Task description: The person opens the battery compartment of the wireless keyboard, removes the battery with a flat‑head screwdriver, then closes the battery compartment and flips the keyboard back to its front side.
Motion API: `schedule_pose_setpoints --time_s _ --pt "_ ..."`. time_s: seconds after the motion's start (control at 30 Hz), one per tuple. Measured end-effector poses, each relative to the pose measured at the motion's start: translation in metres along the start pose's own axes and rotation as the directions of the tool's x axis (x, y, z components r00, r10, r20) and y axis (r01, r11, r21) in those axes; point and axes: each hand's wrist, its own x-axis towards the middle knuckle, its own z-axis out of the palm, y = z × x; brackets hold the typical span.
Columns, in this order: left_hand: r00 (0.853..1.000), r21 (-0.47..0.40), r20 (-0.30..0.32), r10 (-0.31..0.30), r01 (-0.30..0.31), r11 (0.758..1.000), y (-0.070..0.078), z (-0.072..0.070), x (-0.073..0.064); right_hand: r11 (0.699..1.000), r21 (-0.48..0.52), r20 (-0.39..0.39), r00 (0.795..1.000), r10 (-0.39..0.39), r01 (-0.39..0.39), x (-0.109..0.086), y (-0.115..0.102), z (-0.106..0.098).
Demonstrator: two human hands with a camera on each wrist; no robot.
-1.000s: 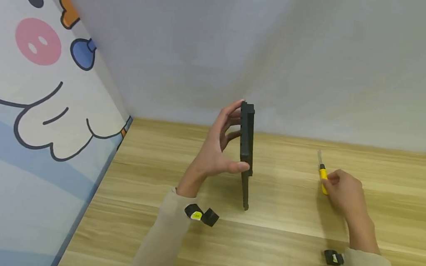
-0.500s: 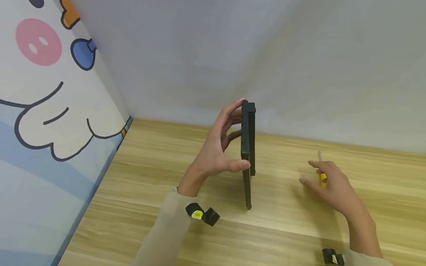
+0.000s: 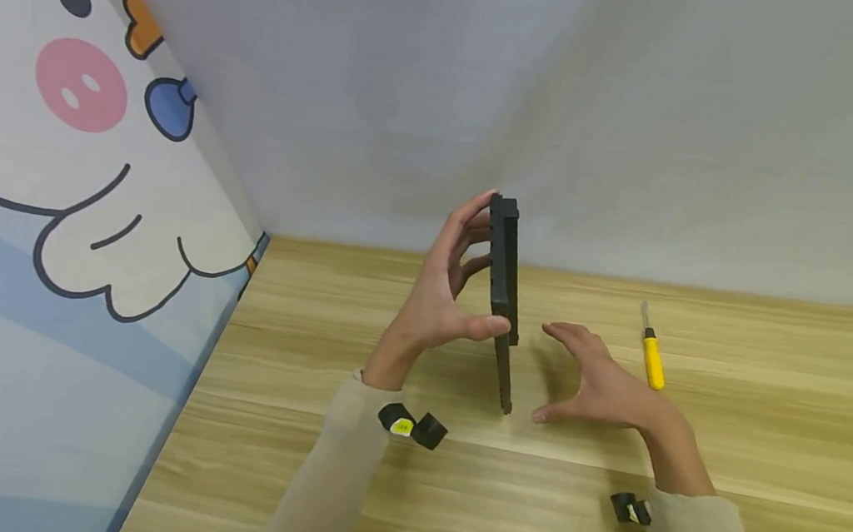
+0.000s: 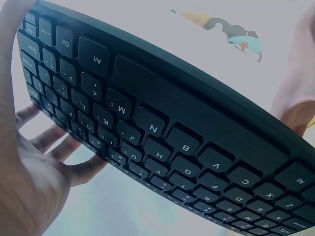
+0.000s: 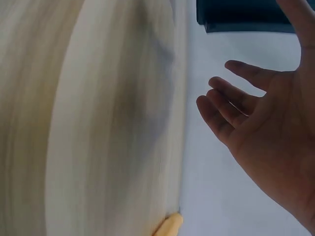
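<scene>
Keyboard [image 3: 502, 284] is tipped up steeply above the worktop [image 3: 317, 316] in the head view, keys facing left and underside turned towards the right hand [image 3: 608, 389]. The left hand [image 3: 438, 304] grips it across one end, thumb on the near long edge and fingers on the far one; that span probably keeps it from twisting while leaving the back free to reach. Whether its lower end touches the worktop I cannot tell. The right hand's thumb and fingers are spread well apart, facing the keyboard and near it, with nothing held. Beyond that hand lies a yellow screwdriver [image 3: 653, 359], blade pointing away and handle towards the person, presumably handy for picking up. A yellow label [image 3: 402, 427] on the black wrist block [image 3: 390, 417] is too small to read.

From the left wrist, the keys [image 4: 149, 118] appear with their legends upside down. M, N, B, V and C read clearly below the long space bar [image 4: 187, 105], which has an Alt at either end and a Ctrl beyond one of them. Small extra numerals sit on some letters: 0 with M, 1 with J, 2 with K. No brand name shows. The fingers reach along the far edge at the Ctrl end.

Through the right wrist camera, the right hand's fingers are loosely bent and bare of any load, apart from the keyboard's dark, unlettered edge above. Low down, a yellow tip is likely the screwdriver's handle.
</scene>
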Motion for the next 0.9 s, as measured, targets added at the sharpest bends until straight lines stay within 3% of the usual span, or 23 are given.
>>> schedule_pose_setpoints --time_s 0.13,0.37,0.9 --pt "1.0 -0.007 -0.006 0.002 -0.002 1.0 -0.001 0.002 0.001 0.999 -0.011 -0.007 0.999 -0.038 0.038 0.008 -0.004 0.009" --pt "1.0 -0.046 -0.022 0.013 -0.014 0.999 -0.001 0.004 0.002 0.999 -0.032 -0.015 0.999 -0.035 0.035 0.013 -0.007 0.019" --pt "1.0 -0.08 -0.005 0.019 -0.019 0.997 0.005 0.002 0.003 0.997 0.016 -0.056 0.996 -0.069 0.07 0.013 -0.001 0.023"
